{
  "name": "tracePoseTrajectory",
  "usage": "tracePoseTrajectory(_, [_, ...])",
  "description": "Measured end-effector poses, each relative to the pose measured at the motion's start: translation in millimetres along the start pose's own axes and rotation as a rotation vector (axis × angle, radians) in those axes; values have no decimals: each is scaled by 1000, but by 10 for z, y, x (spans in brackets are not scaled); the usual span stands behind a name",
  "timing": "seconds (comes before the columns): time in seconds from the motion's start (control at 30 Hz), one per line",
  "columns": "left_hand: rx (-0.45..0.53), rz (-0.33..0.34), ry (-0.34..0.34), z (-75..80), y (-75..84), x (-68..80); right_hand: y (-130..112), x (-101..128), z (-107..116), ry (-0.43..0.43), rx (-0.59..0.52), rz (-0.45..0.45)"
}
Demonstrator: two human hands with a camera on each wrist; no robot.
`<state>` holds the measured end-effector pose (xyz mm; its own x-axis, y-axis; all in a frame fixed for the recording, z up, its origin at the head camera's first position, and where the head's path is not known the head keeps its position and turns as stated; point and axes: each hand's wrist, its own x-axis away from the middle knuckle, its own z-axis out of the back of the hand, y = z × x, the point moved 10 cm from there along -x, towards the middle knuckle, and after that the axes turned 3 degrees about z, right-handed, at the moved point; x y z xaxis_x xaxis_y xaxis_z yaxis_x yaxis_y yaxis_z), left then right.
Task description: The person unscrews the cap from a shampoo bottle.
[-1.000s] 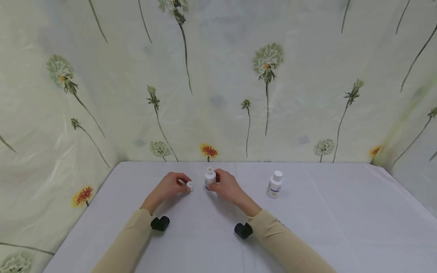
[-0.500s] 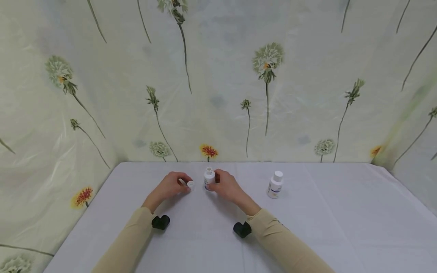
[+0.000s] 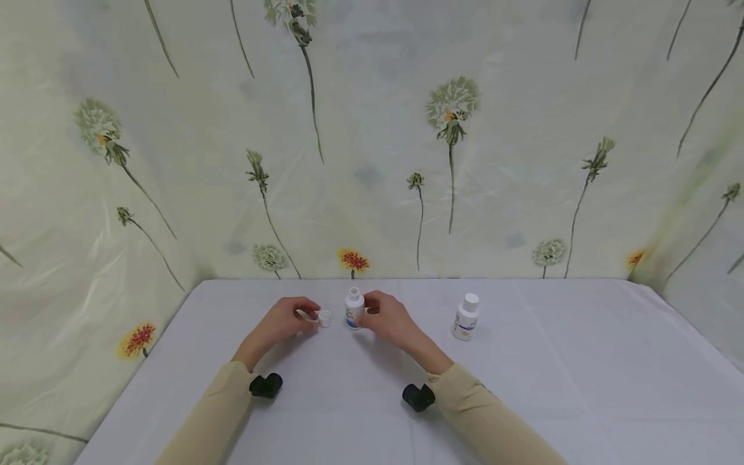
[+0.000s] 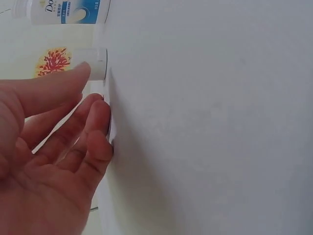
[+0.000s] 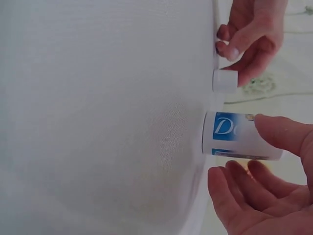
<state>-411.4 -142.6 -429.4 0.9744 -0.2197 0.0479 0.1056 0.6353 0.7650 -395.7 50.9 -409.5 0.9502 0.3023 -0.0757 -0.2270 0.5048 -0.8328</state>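
A white bottle (image 3: 354, 310) with a blue label stands upright and uncapped near the back of the table. Its small white cap (image 3: 325, 318) sits just left of it on the cloth. Beside the cap is my left hand (image 3: 286, 320), fingers loosely bent; in the left wrist view its thumb overlaps the cap (image 4: 98, 63) while the other fingers hang apart from it. My right hand (image 3: 392, 320) is at the bottle's right side. The right wrist view has its thumb at the bottle (image 5: 230, 134), with the remaining fingers spread along the opposite side, not curled round it.
A second white bottle (image 3: 466, 318), capped and upright, stands to the right on the white-covered table (image 3: 552, 387). Behind the table hangs a dandelion-print sheet (image 3: 372, 129). Black wrist cameras (image 3: 266, 385) show below both wrists.
My left fingers have loosened and drawn slightly left from the cap. The right thumb and fingers have eased away from the bottle, uncovering more of its label. Both bottles stay standing.
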Motion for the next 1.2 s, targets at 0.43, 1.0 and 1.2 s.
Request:
tracePoseTrajectory(0.43, [37, -6, 57, 122, 23, 237, 29, 243, 107, 41, -19, 3])
tracePoseTrajectory(1.0, [94, -120, 98, 88, 486, 683, -17, 856, 539, 102, -109, -16])
tracePoseTrajectory(1.2, [77, -167, 114, -15, 719, 800, 0, 1078, 701, 114, -137, -20])
